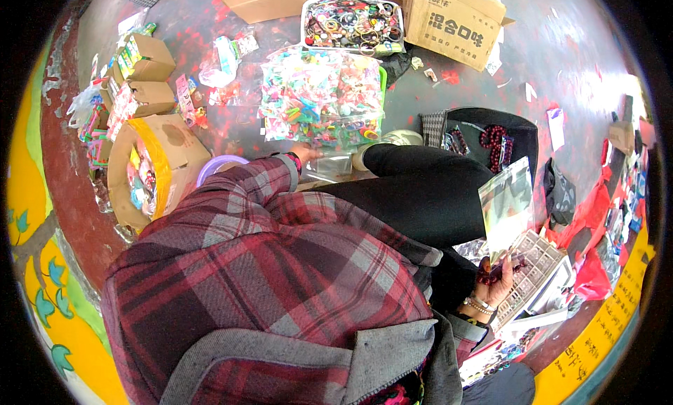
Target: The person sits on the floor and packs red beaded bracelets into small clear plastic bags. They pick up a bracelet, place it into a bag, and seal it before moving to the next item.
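Out to the right, my right hand [496, 290] is closed around a dark red bead bracelet [493, 272] and the lower end of a clear plastic bag [507, 202], which stands up from the fingers. Beneath that hand lies a beige compartment tray [527, 282]. My left hand [306, 151] reaches forward past my left knee, beside a clear plastic container [329, 167]; its fingers are too small and partly hidden to tell their shape. Just ahead of it is a heap of small colourful packaged trinkets [319, 97] in a green-edged tray.
A dark open box [522, 121] with red bead strings stands beyond my leg. Farther off are a white basin [304, 26] of hair ties and a printed carton [456, 19]. At left, a taped cardboard box [182, 153] adjoins a purple basin rim [214, 164]. Red bags [585, 216] lie far right.
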`<state>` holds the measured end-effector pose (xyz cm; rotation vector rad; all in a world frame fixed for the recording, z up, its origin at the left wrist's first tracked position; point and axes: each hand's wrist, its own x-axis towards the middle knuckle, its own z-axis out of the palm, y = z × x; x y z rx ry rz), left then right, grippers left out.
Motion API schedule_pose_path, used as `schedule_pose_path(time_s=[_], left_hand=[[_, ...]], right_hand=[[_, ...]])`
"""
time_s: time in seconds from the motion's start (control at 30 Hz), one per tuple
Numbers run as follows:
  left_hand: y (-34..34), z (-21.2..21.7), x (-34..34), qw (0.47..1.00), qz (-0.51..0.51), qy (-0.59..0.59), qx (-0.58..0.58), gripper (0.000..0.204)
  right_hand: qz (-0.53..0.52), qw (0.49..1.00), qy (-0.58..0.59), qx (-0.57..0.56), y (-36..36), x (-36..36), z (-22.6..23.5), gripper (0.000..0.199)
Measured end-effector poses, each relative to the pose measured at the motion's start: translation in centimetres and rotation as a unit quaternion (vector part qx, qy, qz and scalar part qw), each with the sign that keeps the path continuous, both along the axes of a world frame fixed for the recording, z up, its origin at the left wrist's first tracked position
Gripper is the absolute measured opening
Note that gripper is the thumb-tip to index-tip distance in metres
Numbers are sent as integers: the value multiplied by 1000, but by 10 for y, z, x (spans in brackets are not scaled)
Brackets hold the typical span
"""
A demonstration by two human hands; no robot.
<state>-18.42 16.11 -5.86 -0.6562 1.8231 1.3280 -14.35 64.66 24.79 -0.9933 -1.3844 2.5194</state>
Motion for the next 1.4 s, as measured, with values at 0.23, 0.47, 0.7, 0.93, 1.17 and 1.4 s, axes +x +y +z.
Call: schedule_pose_path(time_s=[0.23, 0.47, 0.7, 0.93, 1.17, 1.4], left_hand=[[0, -28, 15, 995, -82, -25, 58, 51], [4, 11, 16, 894, 277, -188, 298, 29], [34, -34, 5, 855, 297, -197, 378, 27], [46, -61, 6, 860, 422, -145, 246, 27], [-16, -13, 44, 935, 231, -220, 156, 31], [-141, 113, 36, 944, -307, 28, -118, 36]], right_hand=[[54, 998, -3, -17, 6, 0, -3, 16], [40, 999, -27, -12, 1, 1, -1, 15], [43, 998, -45, 0, -11, -5, -1, 18], [51, 997, -67, 1, -6, -2, -13, 21], [56, 995, -76, -22, -4, -9, -15, 19], [72, 996, -46, 5, -36, -21, 5, 15]])
